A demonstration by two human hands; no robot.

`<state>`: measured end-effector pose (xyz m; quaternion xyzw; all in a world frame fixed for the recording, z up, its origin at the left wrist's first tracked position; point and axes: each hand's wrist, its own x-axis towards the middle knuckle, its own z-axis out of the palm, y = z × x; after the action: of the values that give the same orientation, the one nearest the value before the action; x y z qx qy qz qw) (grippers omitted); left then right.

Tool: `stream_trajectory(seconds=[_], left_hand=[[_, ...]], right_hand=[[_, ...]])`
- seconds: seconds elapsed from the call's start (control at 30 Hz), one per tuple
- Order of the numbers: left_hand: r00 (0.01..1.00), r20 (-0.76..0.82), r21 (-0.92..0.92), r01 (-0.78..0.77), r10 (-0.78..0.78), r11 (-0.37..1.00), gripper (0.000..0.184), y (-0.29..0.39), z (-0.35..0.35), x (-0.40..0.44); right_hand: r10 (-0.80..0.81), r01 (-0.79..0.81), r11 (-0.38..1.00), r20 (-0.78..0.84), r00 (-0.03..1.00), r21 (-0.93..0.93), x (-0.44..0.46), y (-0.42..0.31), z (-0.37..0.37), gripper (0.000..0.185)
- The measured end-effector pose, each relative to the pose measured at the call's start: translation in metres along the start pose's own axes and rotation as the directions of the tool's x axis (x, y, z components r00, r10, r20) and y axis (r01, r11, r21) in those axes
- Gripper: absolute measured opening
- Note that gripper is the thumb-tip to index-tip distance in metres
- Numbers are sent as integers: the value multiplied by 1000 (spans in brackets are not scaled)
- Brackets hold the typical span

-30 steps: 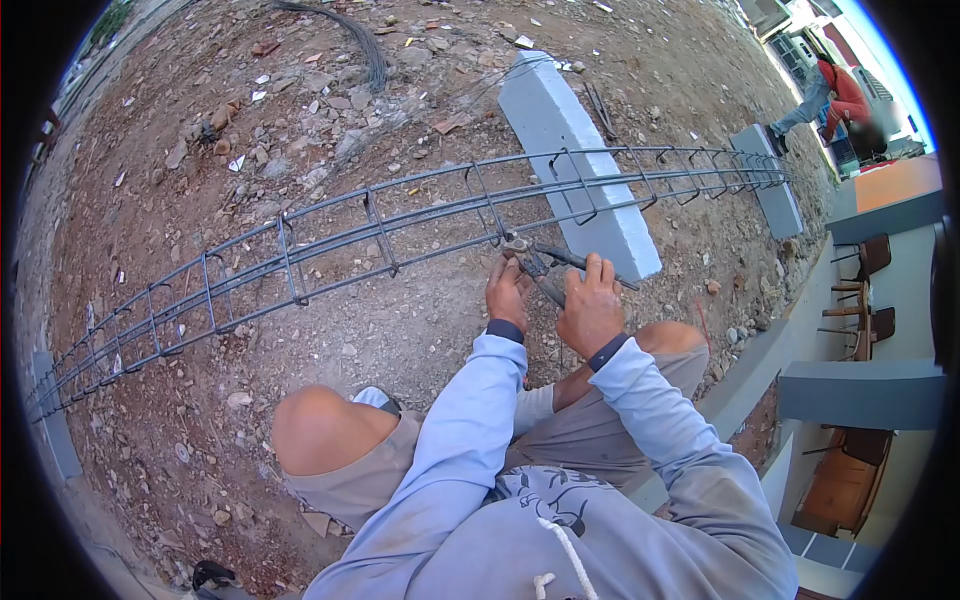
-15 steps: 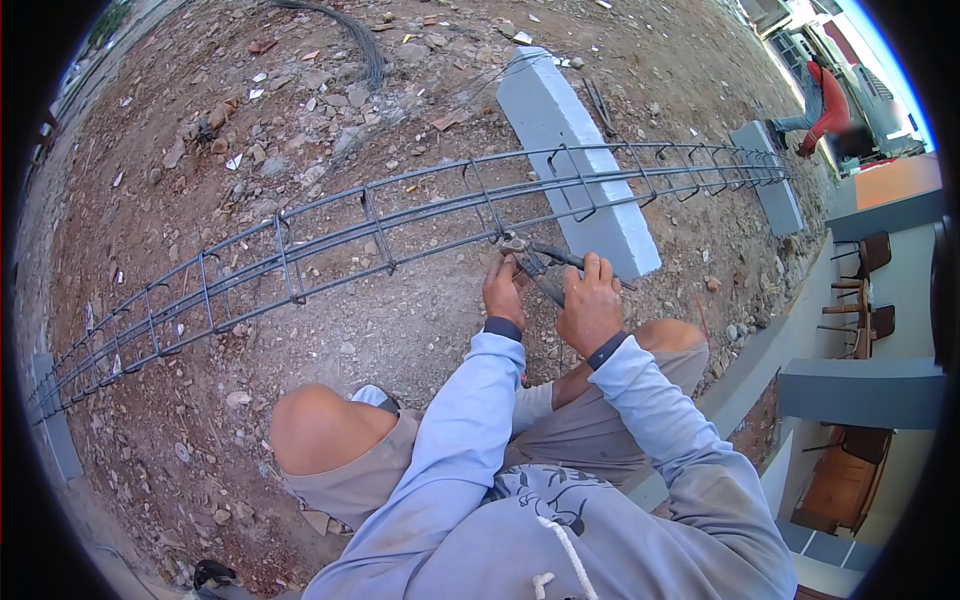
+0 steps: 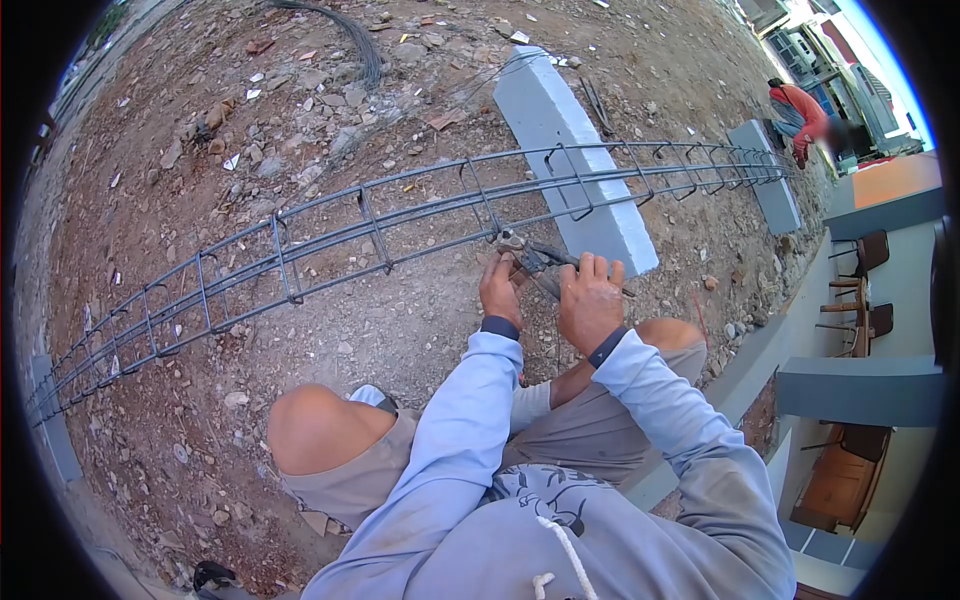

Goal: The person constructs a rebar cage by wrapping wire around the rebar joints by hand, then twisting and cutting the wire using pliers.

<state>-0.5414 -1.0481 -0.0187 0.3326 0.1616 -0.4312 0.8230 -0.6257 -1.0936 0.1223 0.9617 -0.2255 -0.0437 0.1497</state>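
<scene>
A long cage of steel rebar (image 3: 330, 237) with square stirrups runs across the view. Its near lower bar passes just beyond my hands. My right hand (image 3: 592, 303) is closed around the handles of dark pincers (image 3: 533, 255), whose rounded head is against or very near the lower bar at a stirrup corner. Just below the pincers' head is my left hand (image 3: 499, 292), its fingers bent and pinched together. What they hold, if anything, is too small to make out.
The cage lies across a grey concrete block (image 3: 575, 150), with another block (image 3: 768, 200) under its far right end and a third (image 3: 55, 430) at the left. A person in red (image 3: 800, 112) bends by the right end. Wire (image 3: 350, 40) lies on the rubble ground.
The pincers and my right hand have turned slightly, their handles drawn a little closer together. The person in red has lowered into a crouch beside the far block.
</scene>
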Motion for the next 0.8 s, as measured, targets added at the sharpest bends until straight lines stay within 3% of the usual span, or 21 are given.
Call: stream_trajectory(seconds=[0.13, 0.23, 0.43, 0.57, 0.63, 0.73, 0.8], left_hand=[[1000, -1, 9, -2, 2, 1000, 36, 1, 0, -1], [999, -29, -3, -16, 16, 1000, 34, 1, 4, -4], [983, -138, 273, -81, 123, 959, 32, 0, -10, 7], [990, -118, 195, -50, 73, 980, 34, 2, -15, 9], [995, -94, 101, -26, 35, 995, 36, 6, -18, 11], [999, 40, -91, 39, -35, 995, 38, 15, -16, 10], [989, 137, -149, 84, -63, 985, 39, 20, -8, 7]], right_hand=[[-24, 22, 996, -18, 1000, -83, 3, -1, -4, 18], [15, -18, 999, 72, 997, 34, 8, 1, -5, 17], [-104, 80, 984, 149, 983, 159, 16, 11, 1, 17], [-98, -12, 927, 272, 957, 375, 17, 15, 3, 22], [-136, -98, 858, 407, 903, 504, 21, 19, 4, 25], [-210, -272, 617, 488, 847, 738, 19, 22, 26, 28], [-308, -471, 243, 528, 791, 848, 16, 22, 45, 27]])
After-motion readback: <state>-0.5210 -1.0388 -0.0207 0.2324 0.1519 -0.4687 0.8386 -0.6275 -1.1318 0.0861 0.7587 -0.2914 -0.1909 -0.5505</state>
